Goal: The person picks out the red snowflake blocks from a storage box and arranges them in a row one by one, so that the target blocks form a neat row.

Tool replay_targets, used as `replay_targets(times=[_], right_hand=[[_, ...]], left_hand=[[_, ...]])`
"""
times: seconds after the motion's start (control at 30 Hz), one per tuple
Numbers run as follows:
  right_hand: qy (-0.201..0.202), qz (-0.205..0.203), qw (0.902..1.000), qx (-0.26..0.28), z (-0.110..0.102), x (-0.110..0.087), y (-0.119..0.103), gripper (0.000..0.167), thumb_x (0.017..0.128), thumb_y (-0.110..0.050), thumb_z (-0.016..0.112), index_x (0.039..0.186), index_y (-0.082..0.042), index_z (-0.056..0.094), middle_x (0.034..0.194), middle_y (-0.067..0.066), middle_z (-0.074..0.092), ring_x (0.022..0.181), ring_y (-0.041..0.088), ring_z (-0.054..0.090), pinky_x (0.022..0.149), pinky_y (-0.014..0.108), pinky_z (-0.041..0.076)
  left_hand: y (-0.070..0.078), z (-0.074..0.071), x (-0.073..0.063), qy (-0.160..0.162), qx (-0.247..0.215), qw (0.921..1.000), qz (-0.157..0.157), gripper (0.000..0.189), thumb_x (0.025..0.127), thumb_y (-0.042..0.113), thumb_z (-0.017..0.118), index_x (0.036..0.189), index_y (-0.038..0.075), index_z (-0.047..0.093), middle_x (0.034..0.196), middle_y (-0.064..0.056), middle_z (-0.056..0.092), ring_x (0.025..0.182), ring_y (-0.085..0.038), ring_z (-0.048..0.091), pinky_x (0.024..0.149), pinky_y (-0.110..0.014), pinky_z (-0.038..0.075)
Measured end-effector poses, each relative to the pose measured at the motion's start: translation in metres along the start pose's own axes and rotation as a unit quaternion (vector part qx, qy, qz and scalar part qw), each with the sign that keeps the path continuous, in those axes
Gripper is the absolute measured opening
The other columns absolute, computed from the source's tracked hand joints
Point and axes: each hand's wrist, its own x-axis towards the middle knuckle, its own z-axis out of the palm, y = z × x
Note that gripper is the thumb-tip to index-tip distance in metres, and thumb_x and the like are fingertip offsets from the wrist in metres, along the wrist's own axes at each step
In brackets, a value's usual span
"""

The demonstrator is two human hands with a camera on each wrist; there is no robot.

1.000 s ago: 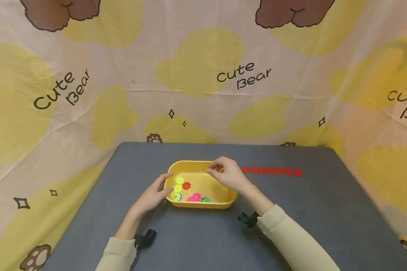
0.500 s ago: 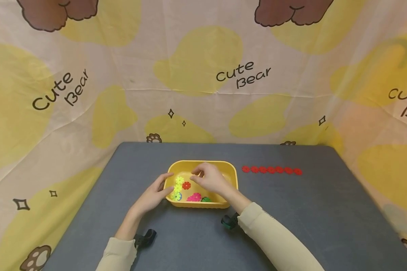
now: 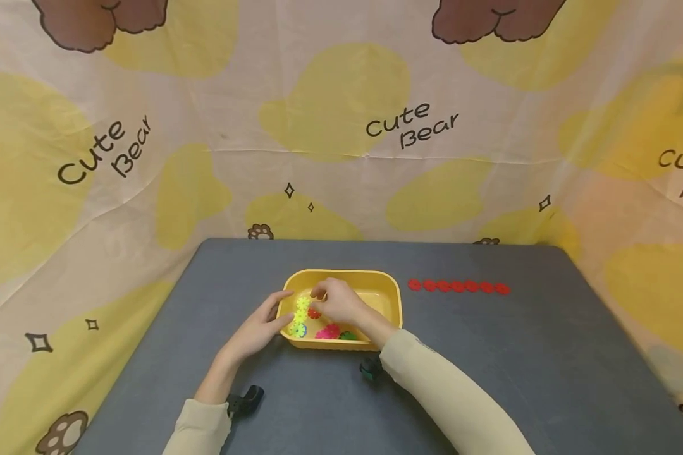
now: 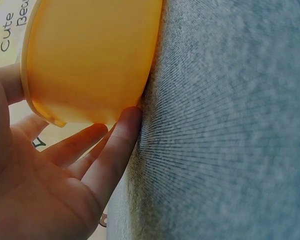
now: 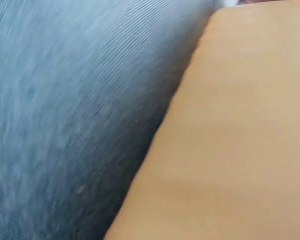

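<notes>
A yellow plastic basket (image 3: 382, 297) stands on the table, holding small notched snowflake discs. My left hand (image 3: 256, 327) grips its left end; in the left wrist view the thumb goes over the rim and the fingers lie against the outer wall (image 4: 95, 60). Inside the basket, my right hand (image 3: 343, 303) reaches down, thumb and forefinger bent and apart, right at a red disc (image 3: 314, 314) they partly cover. Yellow discs (image 3: 300, 314) lie at the left, pink discs (image 3: 330, 331) and green discs (image 3: 348, 335) near the front wall. The right wrist view shows only the basket's outside (image 5: 230, 130) and cloth.
Right of the basket, several red discs (image 3: 458, 286) form a straight row on the grey-blue tabletop (image 3: 489, 354). A printed cloth backdrop (image 3: 341, 126) rises behind the table and along its sides. Each wrist carries a black device.
My right hand has moved left from the basket's right rim and down to the red disc, uncovering the near end of the red row. My left hand has stayed on the basket.
</notes>
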Motion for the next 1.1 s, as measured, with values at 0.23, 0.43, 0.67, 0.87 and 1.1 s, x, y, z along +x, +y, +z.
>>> replay_targets(times=[0.23, 0.43, 0.67, 0.87, 1.1], right_hand=[[-0.020, 0.020, 0.9996, 0.001, 0.004, 0.007, 0.005, 0.025, 0.090, -0.019, 0.078, 0.110, -0.005, 0.075, 0.102, 0.002, 0.068, 0.092, 0.017, 0.059, 0.089, 0.035, 0.052], [-0.026, 0.012, 0.9992, -0.027, 0.010, 0.009, 0.009, 0.029, 0.086, -0.020, 0.083, 0.110, -0.006, 0.076, 0.098, -0.001, 0.064, 0.090, 0.016, 0.055, 0.090, 0.034, 0.049], [-0.032, 0.016, 0.9985, -0.042, 0.012, 0.007, 0.010, 0.022, 0.087, -0.014, 0.080, 0.108, -0.005, 0.076, 0.097, 0.000, 0.064, 0.088, 0.015, 0.055, 0.083, 0.030, 0.049], [-0.042, 0.015, 0.9985, -0.032, 0.013, 0.009, 0.010, 0.020, 0.087, -0.010, 0.080, 0.105, -0.005, 0.076, 0.095, 0.001, 0.068, 0.083, 0.015, 0.057, 0.073, 0.025, 0.050], [-0.055, 0.023, 0.9980, -0.019, 0.013, 0.010, 0.010, 0.020, 0.086, -0.009, 0.080, 0.106, -0.005, 0.076, 0.096, 0.002, 0.070, 0.083, 0.014, 0.059, 0.077, 0.024, 0.053]], left_hand=[[0.002, 0.002, 0.002, 0.001, -0.005, 0.9999, 0.009, 0.057, 0.103, 0.027, 0.062, 0.153, 0.016, 0.038, 0.162, -0.015, 0.030, 0.148, -0.038, 0.033, 0.112, -0.058, 0.035], [0.001, 0.000, 0.001, -0.001, 0.003, 0.9999, 0.010, 0.056, 0.103, 0.029, 0.061, 0.153, 0.018, 0.039, 0.163, -0.015, 0.030, 0.148, -0.039, 0.032, 0.113, -0.058, 0.035], [-0.001, 0.001, 0.001, -0.002, 0.010, 0.9999, 0.009, 0.057, 0.102, 0.036, 0.061, 0.153, 0.020, 0.039, 0.163, -0.016, 0.029, 0.148, -0.040, 0.031, 0.112, -0.059, 0.035], [-0.002, 0.001, 0.002, 0.001, 0.007, 1.0000, 0.007, 0.058, 0.102, 0.035, 0.062, 0.153, 0.020, 0.040, 0.163, -0.015, 0.030, 0.148, -0.038, 0.033, 0.112, -0.058, 0.035], [-0.002, 0.000, 0.000, 0.006, 0.001, 1.0000, 0.005, 0.059, 0.102, 0.030, 0.062, 0.154, 0.017, 0.038, 0.163, -0.016, 0.030, 0.148, -0.039, 0.032, 0.113, -0.059, 0.035]])
